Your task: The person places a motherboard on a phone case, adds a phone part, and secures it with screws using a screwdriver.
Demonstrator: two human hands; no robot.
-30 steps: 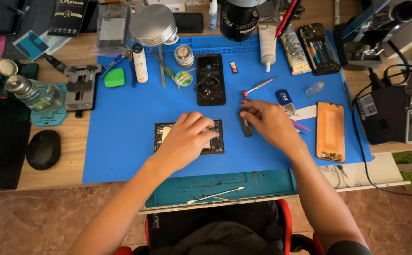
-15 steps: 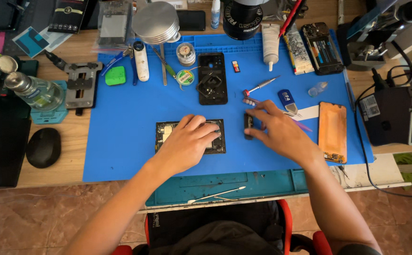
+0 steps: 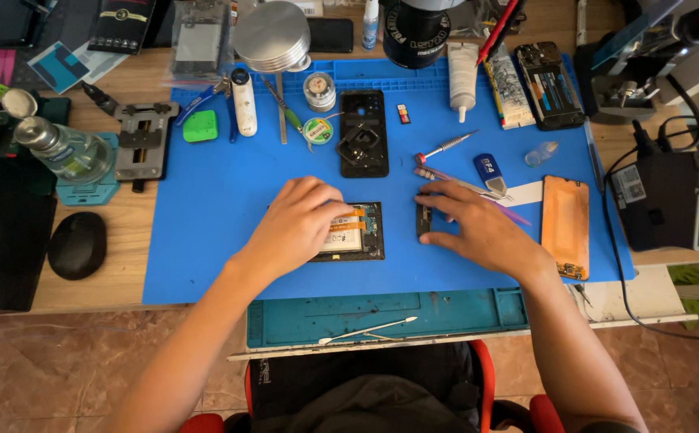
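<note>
Blue silicone covers the middle of the counter (image 3: 125, 232) as a work mat (image 3: 229, 240), likely there to keep small parts from sliding and to shield the wood beneath. On it lies an opened phone body (image 3: 357, 232), flat and face down, with its battery and orange flex cables exposed upward so they can be reached. Its long axis appears to run left to right across the mat, though the left hand (image 3: 297, 224) hides much of it. That hand lies palm down over the body's left part, fingers gently curled and pressing on it rather than gripping, which looks like a way to hold it steady.

Just to the right, apart from the body, sits a small dark component (image 3: 423, 220) with its long axis running away from the person. The right hand (image 3: 478, 228) rests over it with fingers spread, the thumb at its near end and the forefinger at its far end; whether it is actually pinched I cannot tell.

Close beyond the right hand lie a red-tipped screwdriver (image 3: 446, 147) and purple-handled tweezers (image 3: 466, 188), both angled, within easy reach. An orange phone back cover (image 3: 566, 220) lies lengthwise at the mat's right edge, out of the way, and a black phone frame (image 3: 364, 132) lies upright in orientation further back.
</note>
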